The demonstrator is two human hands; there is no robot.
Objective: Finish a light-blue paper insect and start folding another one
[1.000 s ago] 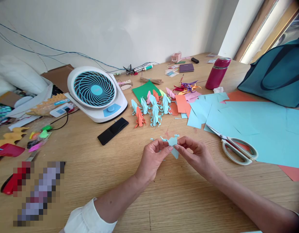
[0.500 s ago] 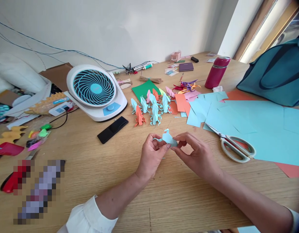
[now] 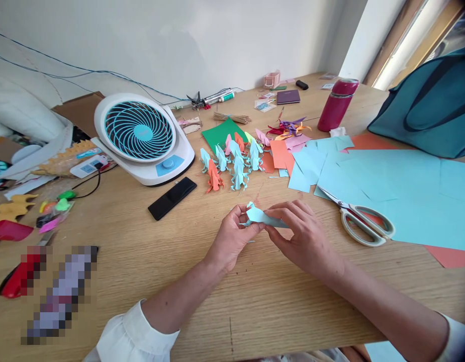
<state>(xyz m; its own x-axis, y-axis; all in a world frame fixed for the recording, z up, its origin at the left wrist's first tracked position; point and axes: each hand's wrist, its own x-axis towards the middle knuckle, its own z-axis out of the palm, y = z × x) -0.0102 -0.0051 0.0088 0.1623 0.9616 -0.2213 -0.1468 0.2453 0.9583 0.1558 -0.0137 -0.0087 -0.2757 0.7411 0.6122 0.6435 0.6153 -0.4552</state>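
Between my two hands is a light blue folded paper figure (image 3: 256,215), held just above the wooden table. My left hand (image 3: 232,236) pinches its left end, where a curled tip sticks up. The fingers of my right hand (image 3: 298,229) press on its longer right part, thumb below. Beyond my hands stands a cluster of folded paper figures, among them a light blue one (image 3: 239,173) and an orange one (image 3: 214,177). White-handled scissors (image 3: 362,216) lie right of my right hand, their blades over light blue paper sheets (image 3: 416,196).
A white fan (image 3: 142,136) and a black phone (image 3: 172,198) are at the left. Behind the figures lies green paper (image 3: 219,134). At the back right stand a magenta bottle (image 3: 336,108) and a teal bag (image 3: 432,110). A red-handled cutter (image 3: 17,281) lies far left.
The paper figure has turned and shows a longer right part. My right-hand fingers have moved over it and lie flatter along it. The view has shifted slightly.
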